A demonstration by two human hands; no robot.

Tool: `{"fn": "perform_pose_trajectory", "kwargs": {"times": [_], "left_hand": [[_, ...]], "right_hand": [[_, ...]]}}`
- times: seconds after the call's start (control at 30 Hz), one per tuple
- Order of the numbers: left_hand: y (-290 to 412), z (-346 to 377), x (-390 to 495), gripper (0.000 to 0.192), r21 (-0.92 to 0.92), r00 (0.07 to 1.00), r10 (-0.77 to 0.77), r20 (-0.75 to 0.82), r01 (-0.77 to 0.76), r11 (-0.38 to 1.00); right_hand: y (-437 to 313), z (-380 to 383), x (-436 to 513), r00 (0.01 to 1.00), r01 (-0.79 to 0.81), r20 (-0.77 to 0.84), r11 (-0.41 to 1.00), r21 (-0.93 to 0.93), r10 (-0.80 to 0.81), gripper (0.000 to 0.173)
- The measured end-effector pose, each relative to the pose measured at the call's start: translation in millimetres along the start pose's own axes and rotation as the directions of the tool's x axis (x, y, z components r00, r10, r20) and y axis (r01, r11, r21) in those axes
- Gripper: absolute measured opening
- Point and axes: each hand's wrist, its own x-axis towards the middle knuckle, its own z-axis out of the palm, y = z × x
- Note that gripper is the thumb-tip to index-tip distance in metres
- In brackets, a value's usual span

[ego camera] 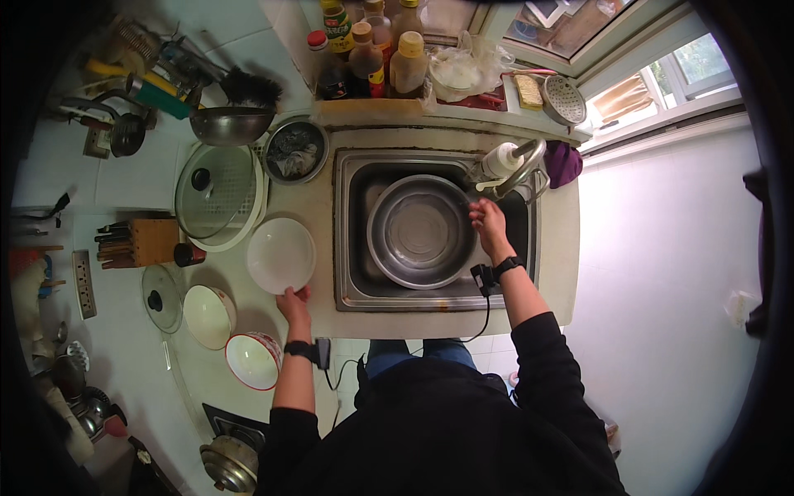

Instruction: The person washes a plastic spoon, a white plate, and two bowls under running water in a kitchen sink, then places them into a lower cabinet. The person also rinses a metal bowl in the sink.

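Observation:
My left hand [294, 302] pinches the near rim of a white plate [281, 255] over the counter left of the sink. A round metal basin [422, 231] stands in the stainless steel sink [434, 304]. At the basin's right rim is my right hand [488, 224], below the faucet [524, 164], with its fingers curled; whether it touches the rim or holds something small cannot be told. Two bowls, a cream one [209, 317] and a red-rimmed one [253, 361], stand nearer me on the left.
Behind the left bowls are a glass lid [162, 299], a knife block [155, 242] and a lidded white colander [217, 192]. A metal bowl [296, 150] stands by the sink's back left corner. Bottles [366, 59] line the back ledge. A white bottle [501, 161] is beside the faucet.

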Motion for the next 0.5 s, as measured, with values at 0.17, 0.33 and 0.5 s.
{"fn": "perform_pose_trajectory", "kwargs": {"times": [0.17,0.33,0.5], "left_hand": [[-14.6,52.4,-95.9,0.027,0.259,0.986,0.035,0.163,-0.077,0.963],[-48.0,155.0,-124.1,0.025,0.398,0.886,-0.096,0.455,-0.106,0.911],[-64.1,218.4,-130.3,0.020,0.467,0.781,-0.175,0.599,-0.163,0.869]], "right_hand": [[-12.8,9.4,31.5,0.993,0.039,0.106,0.987,0.158,-0.056,0.041],[-9.3,4.6,42.7,0.986,0.121,0.117,0.993,0.008,-0.121,0.042],[0.5,-9.3,59.5,0.975,0.174,0.169,0.969,-0.176,-0.145,0.034]]}}
